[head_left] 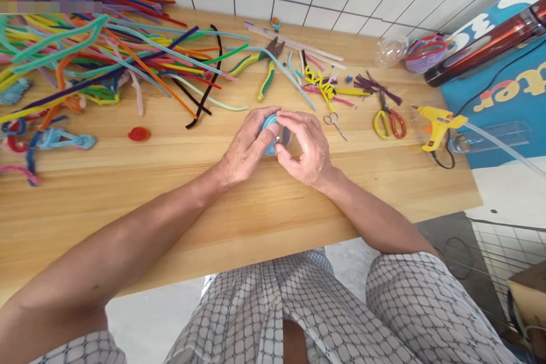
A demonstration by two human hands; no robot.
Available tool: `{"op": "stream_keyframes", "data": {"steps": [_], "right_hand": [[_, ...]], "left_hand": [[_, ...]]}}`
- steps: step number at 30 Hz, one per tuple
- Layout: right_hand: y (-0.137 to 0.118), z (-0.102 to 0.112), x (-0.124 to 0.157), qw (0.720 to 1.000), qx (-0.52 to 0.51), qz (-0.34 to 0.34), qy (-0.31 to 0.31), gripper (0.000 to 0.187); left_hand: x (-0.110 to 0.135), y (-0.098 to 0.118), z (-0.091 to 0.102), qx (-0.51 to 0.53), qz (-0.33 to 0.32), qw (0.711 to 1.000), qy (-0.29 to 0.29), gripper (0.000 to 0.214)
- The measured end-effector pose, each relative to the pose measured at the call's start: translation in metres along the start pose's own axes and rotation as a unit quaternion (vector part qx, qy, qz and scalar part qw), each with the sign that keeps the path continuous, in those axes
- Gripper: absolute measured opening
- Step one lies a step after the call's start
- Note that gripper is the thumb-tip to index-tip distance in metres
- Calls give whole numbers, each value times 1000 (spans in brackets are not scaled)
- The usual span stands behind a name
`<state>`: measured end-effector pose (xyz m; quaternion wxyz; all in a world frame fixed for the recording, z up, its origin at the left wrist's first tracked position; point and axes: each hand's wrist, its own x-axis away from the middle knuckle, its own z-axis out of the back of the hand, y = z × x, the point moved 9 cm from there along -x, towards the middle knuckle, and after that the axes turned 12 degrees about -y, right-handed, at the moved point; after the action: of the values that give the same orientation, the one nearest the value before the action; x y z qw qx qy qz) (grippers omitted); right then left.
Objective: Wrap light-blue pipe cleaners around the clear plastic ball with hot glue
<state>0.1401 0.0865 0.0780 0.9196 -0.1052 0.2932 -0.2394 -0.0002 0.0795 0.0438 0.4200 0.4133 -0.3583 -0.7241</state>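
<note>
Fingers [268,137] of both hands closed round one small round piece [270,150], head view, only camera. Piece sits right between them, just above or on the bench [273,205]; contact underneath is hidden. It's light blue on the left side, clear on the right, with something dark showing through.

Left hand [245,148] grips the blue side, thumb laid across the top. Right hand [311,151] curls in a C round the clear side, index tip and thumb tip at the piece, gap between them. Grip force: can't tell.

Key relation: piece lies inward of both palms, to the right of the left palm and to the left of the right one. Outline looks near round, so no long axis to read. Neither hand is nearer; both touch it. Left covers more of the blue.

Around the fingers: light-blue stem [299,88] just beyond, its near end pointing at the right hand. Small metal scissors [336,123] just right of the right fingers. Pliers [272,54] farther out, beyond the piece. Red cap [139,134] well left, glue gun [439,122] well right.
</note>
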Motion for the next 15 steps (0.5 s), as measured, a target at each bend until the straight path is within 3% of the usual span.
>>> {"op": "stream_keyframes", "data": {"steps": [15], "right_hand": [[2,1,2,1000,-3,-11,-2,50]], "left_hand": [[2,5,1,-13,-5,1000,11,56]]}}
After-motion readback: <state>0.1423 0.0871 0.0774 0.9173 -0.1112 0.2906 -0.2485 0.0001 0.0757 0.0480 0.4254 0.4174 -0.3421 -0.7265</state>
